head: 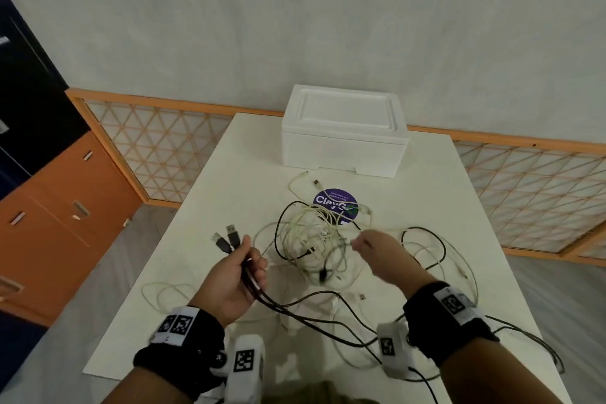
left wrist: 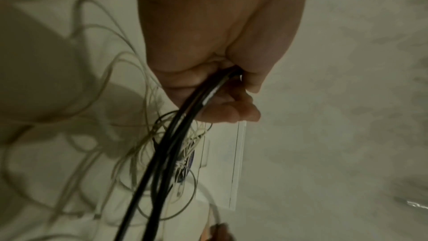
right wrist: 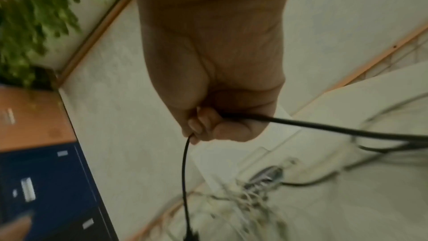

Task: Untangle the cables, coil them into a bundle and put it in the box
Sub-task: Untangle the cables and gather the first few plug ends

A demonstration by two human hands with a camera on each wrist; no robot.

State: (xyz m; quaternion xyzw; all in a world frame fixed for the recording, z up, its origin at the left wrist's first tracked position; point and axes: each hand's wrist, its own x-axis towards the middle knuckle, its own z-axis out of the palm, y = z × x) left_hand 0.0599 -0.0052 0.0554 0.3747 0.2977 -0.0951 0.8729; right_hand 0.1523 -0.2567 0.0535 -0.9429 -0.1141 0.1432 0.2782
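A tangle of white and black cables (head: pixel 313 241) lies mid-table, with loose loops spreading toward me. My left hand (head: pixel 251 261) is raised left of the tangle and grips two black cables (left wrist: pixel 185 125); their USB plugs (head: pixel 227 237) stick out above the fist. In the left wrist view, the left hand (left wrist: pixel 231 83) has its fingers curled round them. My right hand (head: pixel 364 241) hovers over the tangle's right side. In the right wrist view, the right hand (right wrist: pixel 208 124) is a fist round a thin black cable (right wrist: pixel 324 127). The white foam box (head: pixel 344 144) stands behind the tangle with its lid on.
The white table (head: pixel 203 207) ends at a lattice partition (head: pixel 157 147) behind and at open floor on both sides. A purple round sticker (head: pixel 334 198) lies under the cables near the box. An orange cabinet (head: pixel 59 207) stands to the left.
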